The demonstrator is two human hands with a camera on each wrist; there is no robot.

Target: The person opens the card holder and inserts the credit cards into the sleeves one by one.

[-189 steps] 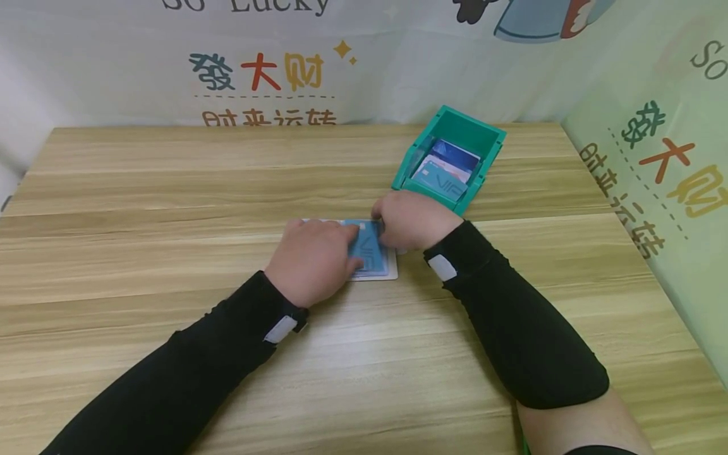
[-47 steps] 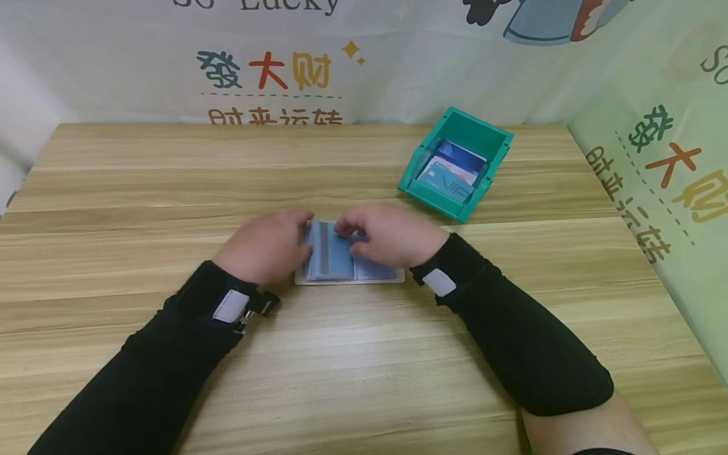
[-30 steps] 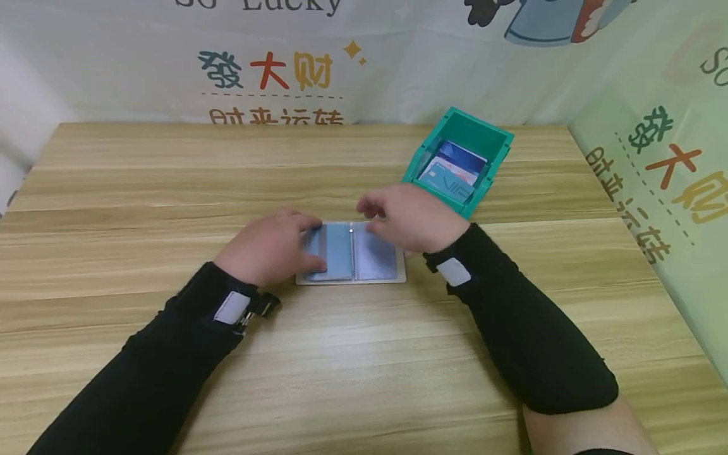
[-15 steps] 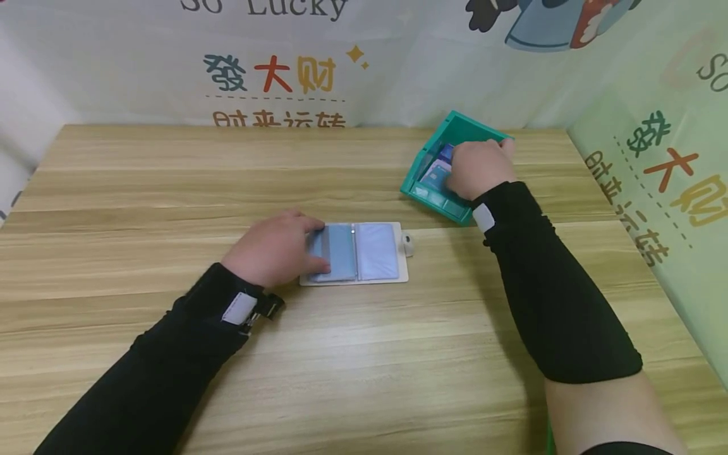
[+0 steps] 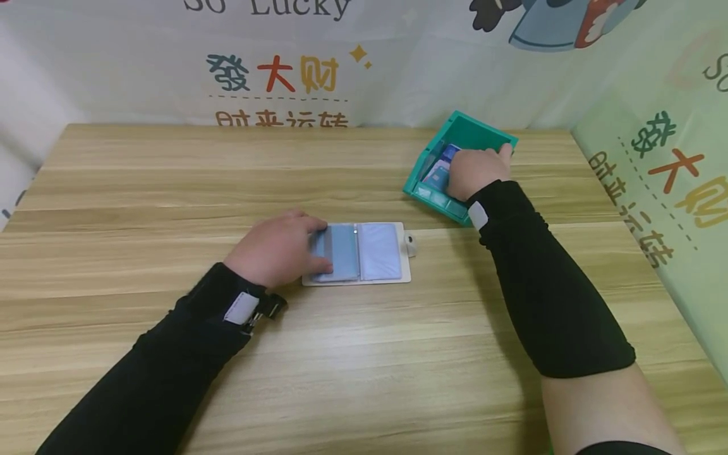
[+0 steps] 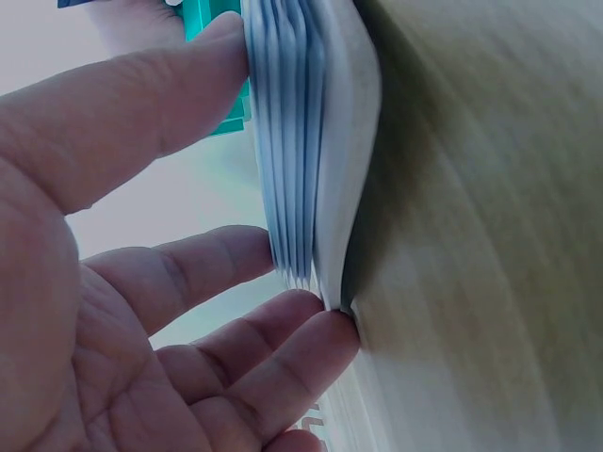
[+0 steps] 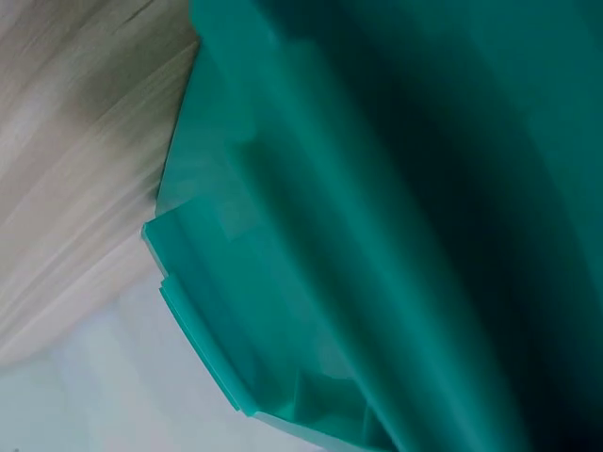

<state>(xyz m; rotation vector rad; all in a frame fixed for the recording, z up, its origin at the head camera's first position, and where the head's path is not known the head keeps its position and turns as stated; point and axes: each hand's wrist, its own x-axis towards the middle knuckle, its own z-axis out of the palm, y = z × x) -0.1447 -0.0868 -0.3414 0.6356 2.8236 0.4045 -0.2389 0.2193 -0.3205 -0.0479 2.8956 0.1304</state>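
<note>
A small card holder (image 5: 380,251) lies open on the table, with clear sleeve pages, a white cover and a snap tab on its right side. My left hand (image 5: 279,248) rests at its left half. In the left wrist view, the spread thumb (image 6: 179,104) and fingers press along the edges of the stacked sleeves (image 6: 287,141), with other fingertips at the cover. My right hand (image 5: 479,170) reaches into the green bin (image 5: 435,197), over the blue and white cards (image 5: 438,172). Its fingertips are hidden, so I cannot tell whether it pinches a card.
The wood-grain table (image 5: 170,183) reaches back to a printed cloth (image 5: 409,76) and a second one on the right. The bin stands tilted near the back right, its wall (image 7: 254,311) filling much of the right wrist view.
The sleeve pages were turned to the left, baring a sleeve on the right. My right hand left the card holder and went into the bin; my left hand shifted left to the turned pages.
</note>
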